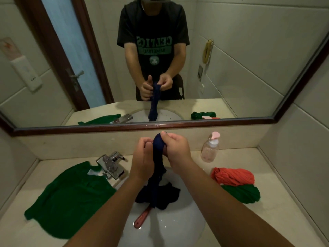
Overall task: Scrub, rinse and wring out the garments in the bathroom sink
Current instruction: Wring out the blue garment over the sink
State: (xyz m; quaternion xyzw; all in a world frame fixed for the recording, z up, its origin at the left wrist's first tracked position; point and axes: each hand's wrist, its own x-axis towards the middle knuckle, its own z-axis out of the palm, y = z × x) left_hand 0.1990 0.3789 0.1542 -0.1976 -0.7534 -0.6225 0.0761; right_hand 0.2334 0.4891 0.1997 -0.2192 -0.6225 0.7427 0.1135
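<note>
Head view, looking down at a bathroom sink (178, 225) set in a pale stone surface (284, 216).

Both arms reached forward over the basin. The right hand (176, 148) was clamped round the top of a navy garment (157, 157), thumb and fingers pinching the bunched cloth. The left hand (142, 157) was just beside it, fingers curled against the same cloth slightly lower down. The garment hung from the hands as a narrow, rope-like column, and its lower end lay heaped in the basin.

A brush (141, 219) with a red handle lay in the basin, its head hidden under the navy heap.

A green shirt (71, 202) lay spread flat on the left part of the surface, its collar touching the chrome tap (111, 164) at the sink's back left. On the right part lay an orange bundle (233, 176), touching a green bundle (243, 193) nearer the front edge. A clear pump bottle (210, 148) with a pink top stood upright at the back edge, right of the hands.

A framed mirror (231, 50) on the wall above reflected the person in a dark T-shirt, hands on the navy garment.
</note>
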